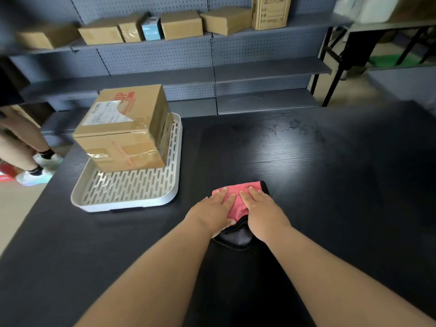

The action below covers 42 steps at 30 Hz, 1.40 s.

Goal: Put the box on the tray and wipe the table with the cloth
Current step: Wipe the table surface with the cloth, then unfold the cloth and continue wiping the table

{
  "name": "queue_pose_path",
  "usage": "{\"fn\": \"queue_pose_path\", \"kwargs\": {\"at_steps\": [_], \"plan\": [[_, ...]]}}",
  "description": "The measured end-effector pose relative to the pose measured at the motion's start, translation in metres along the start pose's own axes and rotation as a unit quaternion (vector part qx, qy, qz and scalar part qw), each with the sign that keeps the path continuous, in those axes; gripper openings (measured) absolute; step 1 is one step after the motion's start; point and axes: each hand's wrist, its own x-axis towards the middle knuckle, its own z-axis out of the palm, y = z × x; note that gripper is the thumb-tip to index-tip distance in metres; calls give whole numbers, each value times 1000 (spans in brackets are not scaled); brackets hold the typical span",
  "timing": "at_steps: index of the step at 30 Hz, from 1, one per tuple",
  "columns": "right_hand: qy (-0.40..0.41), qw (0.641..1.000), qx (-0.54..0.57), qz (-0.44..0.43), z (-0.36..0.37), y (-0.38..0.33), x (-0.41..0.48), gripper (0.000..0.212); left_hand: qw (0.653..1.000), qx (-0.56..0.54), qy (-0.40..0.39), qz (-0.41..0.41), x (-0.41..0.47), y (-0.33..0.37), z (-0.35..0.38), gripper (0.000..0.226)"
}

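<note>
A taped cardboard box stands on the far part of a white slotted tray at the left of the black table. A pink cloth with a black edge and dark underside lies flat on the table near the middle. My left hand presses on the cloth's left side with straight fingers. Beside it, my right hand presses flat on the right side. The hands cover much of the cloth.
Grey pegboard shelving with several cardboard boxes stands behind the table. Another person's legs and white shoes are on the floor at the left. A dark-framed table stands at the back right.
</note>
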Motion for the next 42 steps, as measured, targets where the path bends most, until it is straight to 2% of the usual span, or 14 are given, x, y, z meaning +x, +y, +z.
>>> {"fn": "queue_pose_path", "kwargs": {"at_steps": [14,25,29,34,39,42], "plan": [[-1,1000,-12,-16,45,-62,-65,61,1000,9,12,3,-87,-29,47,70],[10,999,-5,-50,71,-72,-112,65,1000,11,16,15,-135,-29,77,70],[-4,996,-11,-83,69,-68,-129,57,1000,15,13,24,-151,-27,85,70],[1,993,36,-108,58,-51,-149,52,999,26,35,31,-166,-24,89,64],[13,989,-30,-145,46,-46,-156,34,994,10,99,42,-179,-18,83,53],[3,986,-65,-152,40,-47,-156,34,993,35,103,51,-184,-16,79,52]]}}
